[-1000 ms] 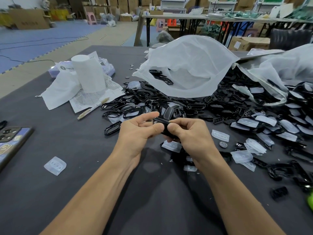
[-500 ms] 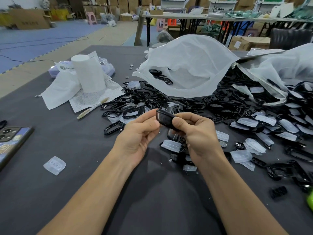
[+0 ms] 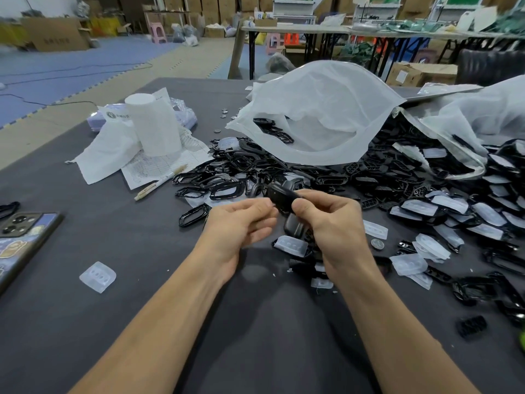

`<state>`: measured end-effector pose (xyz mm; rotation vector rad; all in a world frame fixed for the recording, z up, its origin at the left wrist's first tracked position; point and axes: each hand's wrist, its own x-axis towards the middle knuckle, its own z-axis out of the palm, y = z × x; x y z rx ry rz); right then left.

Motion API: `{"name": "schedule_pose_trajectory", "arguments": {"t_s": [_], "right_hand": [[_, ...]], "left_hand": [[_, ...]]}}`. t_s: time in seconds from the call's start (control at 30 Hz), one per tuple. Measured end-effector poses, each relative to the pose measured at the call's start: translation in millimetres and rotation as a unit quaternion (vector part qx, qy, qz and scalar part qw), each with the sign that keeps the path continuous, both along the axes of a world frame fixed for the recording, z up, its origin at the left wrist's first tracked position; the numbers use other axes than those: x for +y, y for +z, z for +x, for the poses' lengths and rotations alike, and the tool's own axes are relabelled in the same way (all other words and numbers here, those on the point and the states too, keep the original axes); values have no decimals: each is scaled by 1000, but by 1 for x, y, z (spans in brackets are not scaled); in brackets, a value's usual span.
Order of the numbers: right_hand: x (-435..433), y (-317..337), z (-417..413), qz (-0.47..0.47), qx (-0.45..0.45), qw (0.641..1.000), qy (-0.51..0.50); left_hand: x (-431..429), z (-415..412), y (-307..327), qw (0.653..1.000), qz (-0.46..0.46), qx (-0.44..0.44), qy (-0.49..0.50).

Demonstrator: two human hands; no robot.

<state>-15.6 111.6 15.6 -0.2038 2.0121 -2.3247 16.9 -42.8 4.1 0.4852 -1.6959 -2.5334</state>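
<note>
Casing (image 3: 279, 198) — right hand (image 3: 333, 223) seemingly pinches; heap (image 3: 377, 177) behind

R hand (image 3: 333, 223) in pinch, L hand (image 3: 241, 224) lax

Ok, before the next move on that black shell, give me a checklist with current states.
1. Right hand grips the black shell: ok.
2. Left hand has a hold on the shell: cannot tell; its fingertips are at the shell's edge.
3. Shell held clear of the table: ok.
4. Clear insert close by: ok, one lies just below the hands.
5. Shell's inner face ready for an insert: cannot tell, it does not show.
</note>
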Motion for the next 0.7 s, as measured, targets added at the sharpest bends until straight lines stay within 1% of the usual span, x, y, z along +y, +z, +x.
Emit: {"name": "schedule_pose_trajectory", "arguments": {"t_s": [0.03, 0.07, 0.1, 0.13, 0.17, 0.2, 0.23, 0.3, 0.37, 0.43, 0.5, 0.57, 0.7], "right_hand": [[0, -3, 0, 62, 71, 994, -46], [0, -5, 1, 144, 155, 974, -78], [-1, -7, 3, 225, 236, 941, -89], [-1, -11, 4, 285, 299, 907, -84], [-1, -13, 6, 319, 330, 886, -67], [-2, -14, 6, 335, 331, 881, -44], [-3, -13, 7, 340, 314, 887, -20], [-5, -11, 9, 326, 257, 909, 14], [-7, -10, 9, 298, 212, 931, -3], [-8, -9, 8, 305, 192, 932, -30], [-11, -8, 5, 347, 185, 919, -22], [-21, -5, -2, 400, 179, 899, 9], [-58, 2, -22, 517, 190, 829, 91]], "left_hand": [[3, 0, -2, 1000, -21, -11, -9], [7, 0, -3, 999, -24, -17, -21], [9, 0, -4, 999, -21, -16, -28], [10, 1, -4, 999, -19, -10, -26], [10, 1, -4, 1000, -22, -5, -15], [9, 0, -3, 1000, -26, -6, 4], [8, 0, -3, 999, -33, -12, 24], [4, -2, -1, 995, -62, -16, 74], [-4, -5, 3, 985, -102, -9, 137], [-19, -6, 7, 971, -123, -3, 204], [-37, -7, 10, 959, -118, -2, 258], [-52, -7, 10, 951, -100, -4, 294], [-59, -7, 9, 950, -60, 2, 306]]}}
